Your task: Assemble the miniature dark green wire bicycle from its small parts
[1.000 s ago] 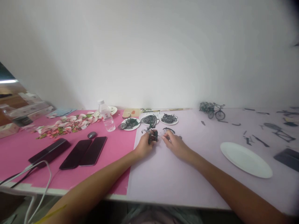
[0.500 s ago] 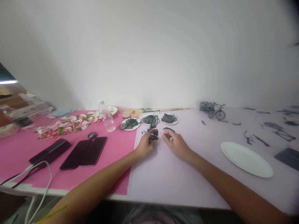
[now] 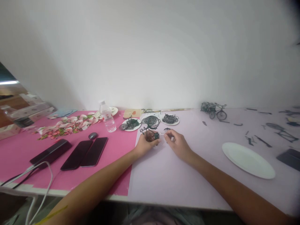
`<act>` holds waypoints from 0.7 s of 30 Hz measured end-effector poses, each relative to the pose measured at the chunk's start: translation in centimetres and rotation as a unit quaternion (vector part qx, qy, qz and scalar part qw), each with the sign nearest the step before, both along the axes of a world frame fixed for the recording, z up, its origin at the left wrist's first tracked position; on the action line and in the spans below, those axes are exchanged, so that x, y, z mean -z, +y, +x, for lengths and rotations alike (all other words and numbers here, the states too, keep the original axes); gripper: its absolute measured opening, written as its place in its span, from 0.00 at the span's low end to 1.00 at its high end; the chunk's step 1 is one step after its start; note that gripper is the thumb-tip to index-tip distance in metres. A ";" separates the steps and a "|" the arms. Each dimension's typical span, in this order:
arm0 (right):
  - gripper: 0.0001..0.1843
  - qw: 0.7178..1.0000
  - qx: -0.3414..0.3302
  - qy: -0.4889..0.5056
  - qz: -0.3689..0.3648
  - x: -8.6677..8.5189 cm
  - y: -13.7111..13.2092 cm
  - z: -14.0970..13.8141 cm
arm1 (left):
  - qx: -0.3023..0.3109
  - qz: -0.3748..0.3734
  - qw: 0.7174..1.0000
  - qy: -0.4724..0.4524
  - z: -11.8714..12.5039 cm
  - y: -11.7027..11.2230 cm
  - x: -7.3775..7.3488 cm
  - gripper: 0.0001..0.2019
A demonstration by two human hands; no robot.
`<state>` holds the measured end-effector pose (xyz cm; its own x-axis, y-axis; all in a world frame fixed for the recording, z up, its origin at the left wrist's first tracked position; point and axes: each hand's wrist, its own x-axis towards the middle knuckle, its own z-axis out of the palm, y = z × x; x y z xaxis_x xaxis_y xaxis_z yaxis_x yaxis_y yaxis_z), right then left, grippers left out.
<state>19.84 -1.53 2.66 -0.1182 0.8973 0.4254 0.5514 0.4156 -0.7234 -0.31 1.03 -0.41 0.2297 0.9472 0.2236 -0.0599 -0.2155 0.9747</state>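
Observation:
My left hand [image 3: 145, 145] is closed around the frame of a dark model bicycle [image 3: 150, 135] with green parts, one spoked wheel upward. That wheel overlaps the middle plate of parts in the view. From the pinched fingers of my right hand [image 3: 176, 142] a thin silver shaft [image 3: 161, 134], like that of a small screwdriver, points at the bicycle. Its tip is close to the bicycle; whether they touch I cannot tell. A small black curved piece [image 3: 167, 129] shows just behind the right fingertips; it may lie on the table.
White plates, such as the left one [image 3: 129, 130], hold wheels and green parts. Assembled model bicycles [image 3: 217, 112] stand by the wall. An oval white plate [image 3: 248, 160] and loose black parts [image 3: 262, 141] lie right. Left are a water bottle [image 3: 109, 120], phones [image 3: 93, 152] and petals [image 3: 67, 126].
The model bicycle has turned in my left hand, so its upper wheel shows more broadly. My right hand has shifted slightly right, and more of the silver shaft shows.

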 end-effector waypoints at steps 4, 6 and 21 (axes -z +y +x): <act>0.17 1.000 -0.002 0.025 -0.013 0.0 -0.1 0.1 | 0.008 -0.029 0.999 -0.033 0.0 0.1 -0.1 0.27; 0.17 0.998 -0.017 0.055 -0.030 -0.1 -0.2 0.1 | 0.013 -0.034 0.998 -0.041 0.0 0.1 -0.2 0.27; 0.20 0.972 -0.102 0.180 -0.112 -0.6 -1.0 -0.2 | 0.023 -0.024 0.999 -0.018 0.0 -0.5 -0.7 0.25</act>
